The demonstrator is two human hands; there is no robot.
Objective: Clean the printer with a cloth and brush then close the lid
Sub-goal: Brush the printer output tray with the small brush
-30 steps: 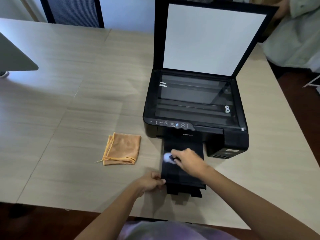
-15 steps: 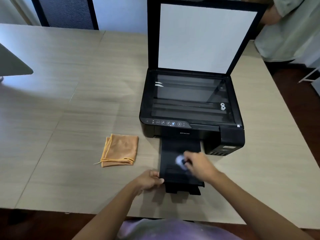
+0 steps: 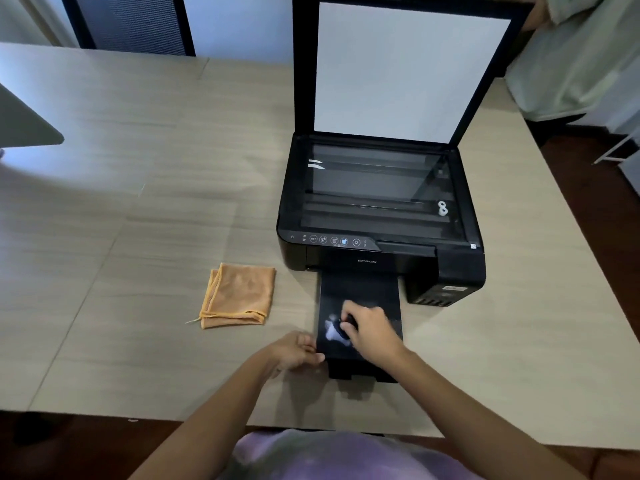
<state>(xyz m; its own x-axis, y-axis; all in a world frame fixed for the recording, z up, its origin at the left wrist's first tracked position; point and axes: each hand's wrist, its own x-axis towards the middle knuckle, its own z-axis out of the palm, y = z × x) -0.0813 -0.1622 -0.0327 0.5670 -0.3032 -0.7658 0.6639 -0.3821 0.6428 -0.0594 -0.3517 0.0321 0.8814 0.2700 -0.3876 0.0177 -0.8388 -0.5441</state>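
Note:
A black printer (image 3: 460, 268) sits on the table with its scanner lid (image 3: 405, 67) raised upright, white pad facing me. Its output tray (image 3: 360, 289) is pulled out toward me. My right hand (image 3: 372, 329) is shut on a small brush with pale bristles (image 3: 333, 330), pressed on the tray's left half. My left hand (image 3: 294, 351) pinches the tray's front left edge. A folded orange cloth (image 3: 239, 295) lies on the table left of the tray, apart from both hands.
The wooden table (image 3: 138, 209) runs left and back. A grey slanted object (image 3: 24, 123) juts in at the left edge. A dark chair back (image 3: 131, 22) stands behind the table. A person in a pale shirt (image 3: 581, 53) stands at the far right.
My right hand swept the brush from the tray's left side toward the right, then back to the left. My left hand kept its hold on the tray edge.

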